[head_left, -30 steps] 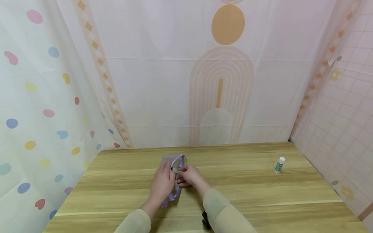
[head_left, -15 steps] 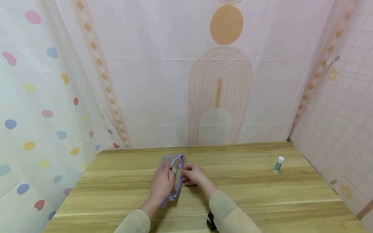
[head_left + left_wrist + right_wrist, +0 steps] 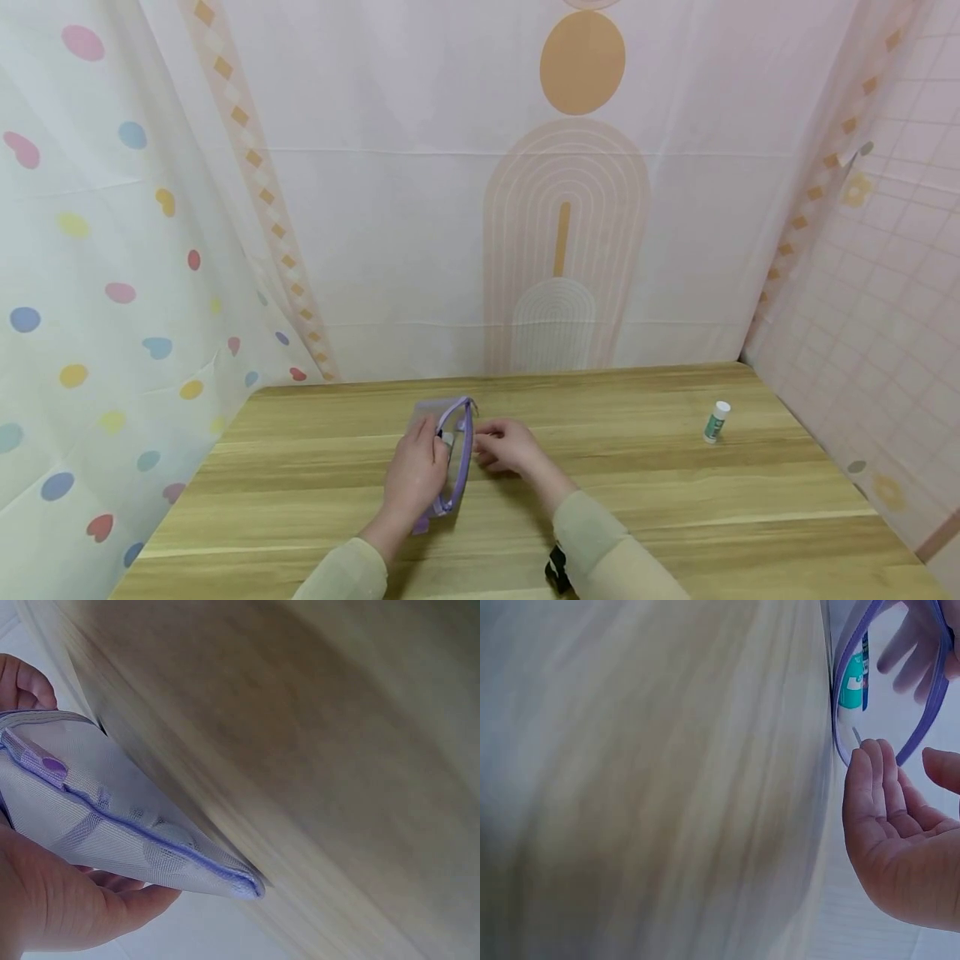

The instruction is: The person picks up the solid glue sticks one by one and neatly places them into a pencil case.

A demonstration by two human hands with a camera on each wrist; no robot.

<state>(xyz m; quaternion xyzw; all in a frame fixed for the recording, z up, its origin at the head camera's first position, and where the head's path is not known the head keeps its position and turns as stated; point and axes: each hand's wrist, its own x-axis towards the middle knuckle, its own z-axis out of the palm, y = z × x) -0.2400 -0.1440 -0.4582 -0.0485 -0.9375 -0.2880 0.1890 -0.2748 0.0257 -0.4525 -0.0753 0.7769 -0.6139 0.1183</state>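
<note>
My left hand (image 3: 416, 475) grips a see-through mesh pencil case (image 3: 467, 458) with purple zip edging, thumb at its opening and fingers behind. The mouth of the case gapes toward the right. Inside, the right wrist view shows a green-and-white glue stick (image 3: 852, 686) beside a slim dark blue item (image 3: 865, 671) whose kind is unclear. My right hand (image 3: 510, 446) is just right of the zip edge, apart from it, fingers loosely bent and holding nothing. In the left wrist view, the mesh side (image 3: 97, 817) and purple tab (image 3: 37, 761) of the case face the camera.
A second glue stick (image 3: 717, 422), white-capped with a green label, stands at the right of the wooden table (image 3: 637, 500). Patterned curtains (image 3: 405, 250) hang behind and at both sides. A black object (image 3: 557, 571) shows by the right sleeve.
My right hand has drawn back to the right, out of the case's opening, and holds nothing now. The left hand keeps its grip, and the mouth of the case looks wider.
</note>
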